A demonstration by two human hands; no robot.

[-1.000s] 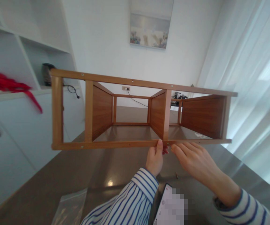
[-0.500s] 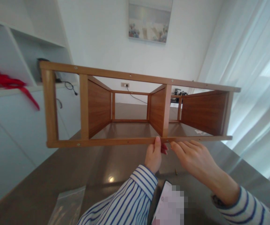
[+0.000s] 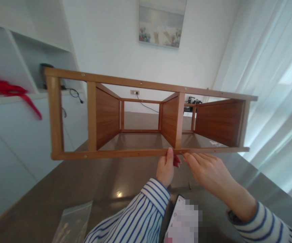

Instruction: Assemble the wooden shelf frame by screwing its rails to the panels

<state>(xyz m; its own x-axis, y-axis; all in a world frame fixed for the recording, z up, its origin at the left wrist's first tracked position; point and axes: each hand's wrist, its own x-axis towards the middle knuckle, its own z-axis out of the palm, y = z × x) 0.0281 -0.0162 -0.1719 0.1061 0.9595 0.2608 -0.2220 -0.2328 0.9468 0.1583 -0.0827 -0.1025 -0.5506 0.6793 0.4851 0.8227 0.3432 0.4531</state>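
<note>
Frame [image 3: 115, 154] of wood over desk [image 3: 105, 189], just beyond left grip [image 3: 166, 168], closed on lower rail [image 3: 138, 153]; right grip [image 3: 208, 167] curled just beside, hold unclear. Probably stiff, moderately light, slick; best taken either side of left grip.

Wooden frame [image 3: 117, 78] honey-brn, panels [image 3: 220, 122] redder; tabletop [image 3: 110, 175] grey-brn; sleeves [image 3: 133, 216] wht w/ blue stripes; L cloth [image 3: 4, 87] red; R curtain [image 3: 267, 84] wht.
</note>
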